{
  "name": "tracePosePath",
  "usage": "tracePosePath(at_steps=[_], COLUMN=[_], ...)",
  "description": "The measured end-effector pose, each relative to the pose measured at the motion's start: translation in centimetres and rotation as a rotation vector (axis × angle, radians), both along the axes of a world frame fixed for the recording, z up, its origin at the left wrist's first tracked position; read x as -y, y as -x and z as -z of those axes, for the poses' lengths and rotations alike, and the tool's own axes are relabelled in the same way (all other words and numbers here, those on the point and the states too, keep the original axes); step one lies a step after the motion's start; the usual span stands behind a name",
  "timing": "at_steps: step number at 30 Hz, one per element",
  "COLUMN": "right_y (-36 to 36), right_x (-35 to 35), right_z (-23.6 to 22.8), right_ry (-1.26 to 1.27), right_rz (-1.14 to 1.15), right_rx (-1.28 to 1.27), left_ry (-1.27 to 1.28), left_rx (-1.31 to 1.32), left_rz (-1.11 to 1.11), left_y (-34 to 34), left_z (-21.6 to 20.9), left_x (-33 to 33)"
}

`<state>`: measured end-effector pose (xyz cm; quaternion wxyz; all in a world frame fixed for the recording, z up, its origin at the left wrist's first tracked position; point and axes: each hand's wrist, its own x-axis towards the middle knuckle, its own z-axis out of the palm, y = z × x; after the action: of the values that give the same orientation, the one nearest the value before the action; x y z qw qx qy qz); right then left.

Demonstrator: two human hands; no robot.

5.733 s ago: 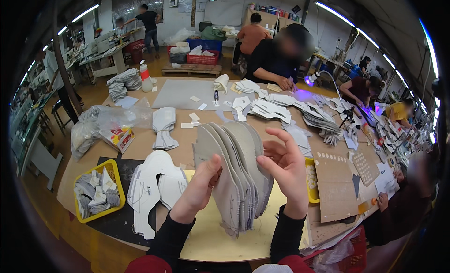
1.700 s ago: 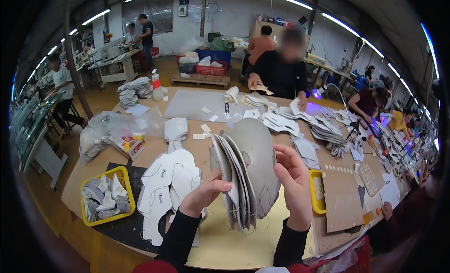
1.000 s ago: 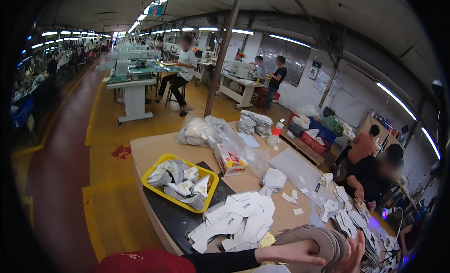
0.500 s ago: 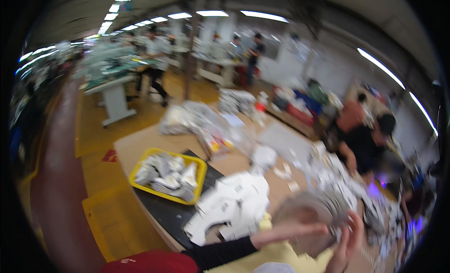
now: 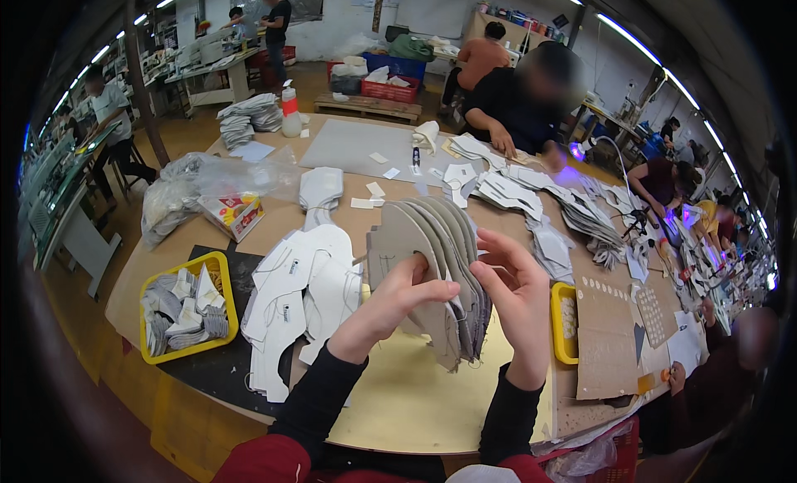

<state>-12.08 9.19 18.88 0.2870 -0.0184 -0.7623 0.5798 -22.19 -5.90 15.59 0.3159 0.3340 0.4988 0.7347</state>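
Observation:
A thick stack of grey cut fabric pieces (image 5: pixel 436 226) with rounded tops stands upright between my hands, its layers fanned apart and loose threads at the lower edge. My left hand (image 5: pixel 398 300) grips its left side, the thumb lying across the front and the other fingertips hidden among the layers. On the right edge, my right hand (image 5: pixel 516 288) is curled round the layers with thumb and fingertips against them. Beneath is a pale yellow board (image 5: pixel 415 400). White cut pieces (image 5: pixel 286 292) with small printed marks and threads lie in a heap left of my left hand.
A yellow basket (image 5: pixel 235 317) of folded pieces is at left, a smaller yellow tray (image 5: pixel 564 356) at right beside a brown cardboard sheet (image 5: pixel 602 350). Plastic bags (image 5: pixel 178 192) and a red-banded bottle (image 5: pixel 290 114) stand farther back. A person (image 5: pixel 523 101) works across the table among piled pieces.
My view has swung to the right and sharpened. The stack is now more upright and nearer the middle of the view, and my left fingers have gone from lying flat to curling into it.

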Motion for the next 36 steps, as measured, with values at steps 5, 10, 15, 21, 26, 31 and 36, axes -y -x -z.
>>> tracePosePath(at_steps=[5, 10, 15, 21, 26, 31, 36], right_y=[-0.1, -0.3, -0.2, -0.3, -0.1, 0.5, 0.1], right_x=[-0.6, -0.7, -0.5, -1.1, -0.9, -2.1, -0.7], right_z=[0.0, 0.0, -0.1, 0.3, 0.2, 1.7, 0.5], right_ry=[0.129, 0.184, 0.257, 0.110, 0.158, 0.125, 0.063], right_rz=[-0.077, -0.118, -0.067, 0.043, -0.034, 0.021, 0.047], right_rx=[-0.018, -0.024, -0.100, 0.008, 0.047, -0.014, 0.001], left_ry=[-0.007, 0.004, 0.027, 0.046, 0.026, 0.064, 0.082], left_rx=[0.032, 0.047, 0.117, 0.092, 0.058, 0.041, 0.044], left_rz=[0.064, 0.053, 0.028, 0.053, 0.029, 0.041, -0.008], left_y=[0.8, 0.6, 0.2, 0.4, 0.3, 0.7, 0.0], left_z=[0.7, 0.2, -0.3, -0.7, -0.8, -0.2, -0.7], left_x=[0.7, 1.3, 1.8, 2.2, 2.3, 2.4, 2.4])
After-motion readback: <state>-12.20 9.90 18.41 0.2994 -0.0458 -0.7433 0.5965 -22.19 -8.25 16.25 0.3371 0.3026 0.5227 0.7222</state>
